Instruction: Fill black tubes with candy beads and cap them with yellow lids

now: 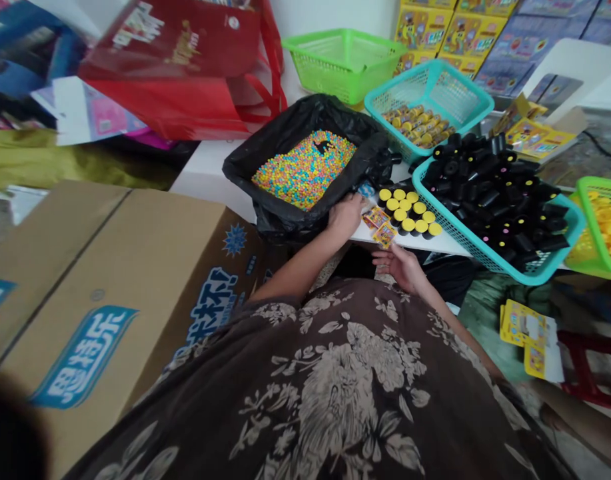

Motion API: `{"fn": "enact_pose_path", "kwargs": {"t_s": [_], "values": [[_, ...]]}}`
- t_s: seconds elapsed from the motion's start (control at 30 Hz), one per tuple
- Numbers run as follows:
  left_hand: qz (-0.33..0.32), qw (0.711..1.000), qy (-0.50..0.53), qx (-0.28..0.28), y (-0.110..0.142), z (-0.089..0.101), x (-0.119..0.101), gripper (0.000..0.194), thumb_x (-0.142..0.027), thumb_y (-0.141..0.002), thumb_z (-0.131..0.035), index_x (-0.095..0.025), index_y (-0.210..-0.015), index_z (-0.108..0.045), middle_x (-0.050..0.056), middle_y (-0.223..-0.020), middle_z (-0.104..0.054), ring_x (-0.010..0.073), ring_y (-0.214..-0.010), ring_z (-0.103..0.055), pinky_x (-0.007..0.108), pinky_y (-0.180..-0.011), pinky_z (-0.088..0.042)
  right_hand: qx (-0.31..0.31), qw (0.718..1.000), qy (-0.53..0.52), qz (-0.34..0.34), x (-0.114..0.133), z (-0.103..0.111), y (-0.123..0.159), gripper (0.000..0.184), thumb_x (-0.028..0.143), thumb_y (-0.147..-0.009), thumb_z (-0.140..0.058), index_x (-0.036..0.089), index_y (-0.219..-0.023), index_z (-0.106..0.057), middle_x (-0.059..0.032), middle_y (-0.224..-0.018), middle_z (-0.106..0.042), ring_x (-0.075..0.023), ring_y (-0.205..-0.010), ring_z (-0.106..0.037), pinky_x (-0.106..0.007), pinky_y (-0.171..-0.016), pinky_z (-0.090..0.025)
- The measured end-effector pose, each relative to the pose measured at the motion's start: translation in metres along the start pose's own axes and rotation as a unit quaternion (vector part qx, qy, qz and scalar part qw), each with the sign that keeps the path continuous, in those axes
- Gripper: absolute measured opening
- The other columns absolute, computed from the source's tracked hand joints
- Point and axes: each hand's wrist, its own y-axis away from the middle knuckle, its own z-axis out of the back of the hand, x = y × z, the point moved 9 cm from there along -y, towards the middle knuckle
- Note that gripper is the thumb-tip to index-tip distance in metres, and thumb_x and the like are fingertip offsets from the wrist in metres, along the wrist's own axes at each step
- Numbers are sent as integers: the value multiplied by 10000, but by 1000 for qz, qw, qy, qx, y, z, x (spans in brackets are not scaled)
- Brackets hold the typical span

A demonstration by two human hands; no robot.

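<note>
**Left hand** [344, 217]: back up, fingers bent downward at the rim of a black plastic bag [280, 223]; fingers hidden, so whether it grips anything cannot be told.

**Right hand** [402, 267]: open, palm turned inward, fingers spread, just short of a small heap of printed yellow-and-red sachets [378, 228]; not visibly touching them.

**Sachets**: lying on a white table [205, 167] between the two hands, just beside a cluster of upright black tubes with yellow caps [408, 215].

**Black plastic bag**: holds a mass of multicoloured candy beads [305, 170].

**Baskets**: a teal plastic basket [490, 250] packed with black tubes [490, 193], lying at varied angles; a second teal basket [380, 100] with gold-wrapped tubes [418, 125]; a lime-green basket [342, 67] behind the bag.

**Also present**: a printed cardboard carton [110, 300] left of the table; the person's brown floral top [335, 380] across the foreground.
</note>
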Motion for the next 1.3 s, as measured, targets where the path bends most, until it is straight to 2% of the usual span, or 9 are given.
{"fn": "enact_pose_path", "kwargs": {"t_s": [0.17, 0.37, 0.5, 0.6, 0.67, 0.83, 0.93, 1.13, 1.3], "values": [[-38, 997, 59, -28, 38, -3, -15, 289, -372, -1031, -573, -178, -1166, -739, 134, -1207, -726, 256, -1122, -689, 311, -936, -505, -49, 995, -33, -80, -8, -15, -10, 364, 535, -928, -714, 172, -893, -697, -70, -761, -768, -162, -575, -681, -254, -461, -532], [-33, 983, 179, 3, 36, -20, -17, 259, -415, -843, -808, -174, -802, -723, 83, -932, -743, 228, -903, -673, 319, -798, -485, -56, 998, -32, -29, 3, -17, -4, 342, 488, -857, -809, 177, -879, -668, -25, -673, -728, -138, -493, -652, -217, -400, -478], [5, 924, 382, 19, 32, -31, -11, 268, -295, -800, -817, -177, -687, -605, -15, -669, -621, 137, -647, -563, 268, -643, -427, -37, 998, -40, 9, 14, -22, -3, 362, 509, -822, -834, 206, -900, -651, 6, -670, -725, -135, -491, -652, -218, -399, -480], [37, 854, 516, 58, 32, -41, -10, 228, -245, -809, -775, -183, -717, -576, -48, -614, -579, 104, -538, -510, 246, -575, -413, -10, 999, -30, 41, 26, -29, -5, 432, 568, -763, -864, 199, -883, -674, 2, -687, -729, -130, -508, -659, -218, -411, -489], [36, 835, 546, 67, 23, -38, -10, 205, -239, -802, -768, -178, -723, -589, -41, -627, -598, 102, -533, -519, 243, -566, -423, 0, 999, -17, 52, 32, -33, -5, 507, 630, -702, -880, 187, -868, -700, -13, -695, -736, -133, -515, -662, -217, -410, -488], [-22, 921, 389, 9, -24, -16, -2, 169, -130, -717, -731, -164, -608, -607, -28, -600, -585, 113, -594, -508, 243, -583, -389, -5, 998, 29, 47, 31, -30, 0, 585, 699, -606, -891, 182, -829, -732, -26, -672, -735, -137, -497, -654, -208, -393, -451], [-50, 956, 288, 13, -45, -19, -2, 162, -104, -687, -698, -165, -567, -607, -18, -577, -577, 132, -615, -515, 259, -591, -379, -19, 998, 44, 29, 19, -19, 6, 574, 669, -563, -915, 179, -791, -722, -22, -653, -722, -138, -487, -652, -211, -397, -440], [-72, 964, 256, -13, -43, -19, -4, 132, -77, -721, -706, -157, -635, -645, -5, -643, -633, 135, -636, -530, 271, -628, -389, -60, 997, 50, 21, 12, 3, 14, 587, 675, -523, -926, 181, -766, -720, -16, -640, -708, -140, -489, -642, -224, -408, -434], [-68, 959, 267, -70, -26, 5, -4, 177, -113, -811, -688, -166, -652, -633, 3, -674, -645, 146, -672, -543, 287, -678, -400, -85, 991, 73, 70, 26, 10, 16, 560, 681, -564, -898, 193, -771, -719, -6, -627, -681, -136, -483, -622, -227, -398, -414]]}}
